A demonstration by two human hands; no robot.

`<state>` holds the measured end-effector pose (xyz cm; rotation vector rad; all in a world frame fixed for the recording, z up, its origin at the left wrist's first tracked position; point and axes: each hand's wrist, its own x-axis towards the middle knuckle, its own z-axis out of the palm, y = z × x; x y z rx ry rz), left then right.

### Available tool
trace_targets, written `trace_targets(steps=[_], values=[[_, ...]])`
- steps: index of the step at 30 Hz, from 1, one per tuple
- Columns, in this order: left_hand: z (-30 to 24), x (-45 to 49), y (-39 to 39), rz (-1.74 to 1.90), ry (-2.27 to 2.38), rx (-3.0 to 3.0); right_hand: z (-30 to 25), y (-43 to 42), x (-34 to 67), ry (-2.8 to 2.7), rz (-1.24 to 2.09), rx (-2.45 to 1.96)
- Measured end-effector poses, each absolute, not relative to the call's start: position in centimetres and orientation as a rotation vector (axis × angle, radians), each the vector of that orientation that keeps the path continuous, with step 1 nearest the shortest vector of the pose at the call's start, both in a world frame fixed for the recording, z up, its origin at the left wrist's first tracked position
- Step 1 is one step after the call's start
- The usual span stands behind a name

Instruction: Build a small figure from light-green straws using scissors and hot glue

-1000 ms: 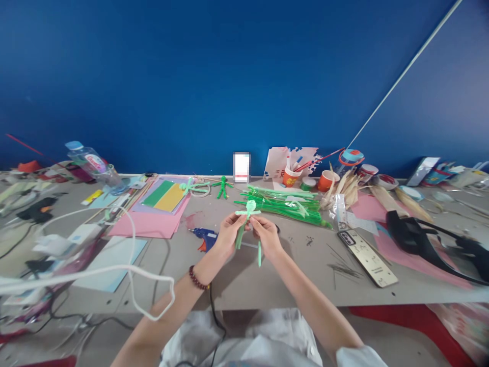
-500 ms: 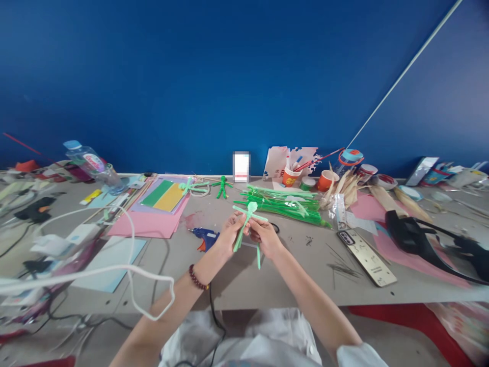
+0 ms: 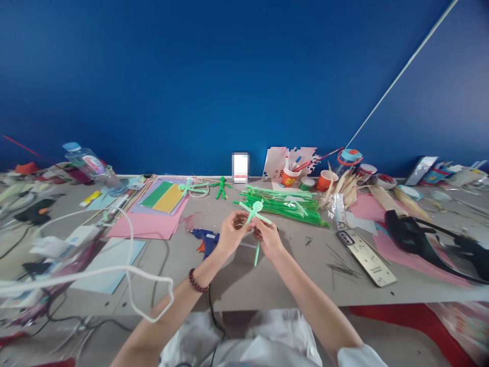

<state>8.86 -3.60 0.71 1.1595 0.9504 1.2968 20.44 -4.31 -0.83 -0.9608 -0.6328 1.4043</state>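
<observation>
Between my two hands is a pale green pipe cleaner figure (image 3: 256, 208) with a round head and two arms spread outward. My left hand (image 3: 234, 230) pinches its body from the left, fingers closed. From the right, my right hand (image 3: 267, 238) grips the lower body, also closed. One pale green leg (image 3: 257, 254) hangs down below the fingers; the rest of the lower part is hidden by my hands. Behind the figure lies a bundle of green pipe cleaners (image 3: 282, 206). A darker green figure (image 3: 221, 188) stands or leans near the wall.
A blue glue gun (image 3: 206, 238) lies left of my hands, its cord running toward me. Farther left are pink paper sheets (image 3: 145, 225) and a loose white cable (image 3: 133, 272). To the right are a phone (image 3: 367, 257), thin dark wires (image 3: 344, 270) and paper cups (image 3: 290, 176).
The figure has turned and shifted slightly right. A leg that stuck out below my left hand is now hidden, and my left fingers have moved up toward the figure's chest.
</observation>
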Motion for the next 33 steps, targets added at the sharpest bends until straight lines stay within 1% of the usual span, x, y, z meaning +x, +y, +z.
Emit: trace_targets(steps=[5, 9, 18, 22, 28, 33], values=[[0.5, 8.7, -4.2, 1.397, 1.040, 1.372, -1.2, -4.2, 20.6, -0.635, 1.412, -0.930], [0.0, 8.7, -4.3, 1.379, 1.069, 1.368, -1.3, -4.1, 20.7, -0.653, 1.412, -0.922], [0.9, 9.2, -3.8, 1.350, 0.844, 0.983, -0.8, -4.4, 20.5, -0.705, 1.384, -0.906], [0.9, 9.2, -3.7, 1.241, 0.767, 0.789, -1.0, -4.2, 20.6, -0.711, 1.440, -0.904], [0.5, 9.1, -3.4, 1.010, 0.516, 0.644, -1.4, -4.2, 20.5, -0.743, 1.446, -0.952], [0.7, 8.8, -3.3, 0.913, 0.508, 0.606, -1.1, -4.4, 20.6, -0.819, 1.481, -0.926]])
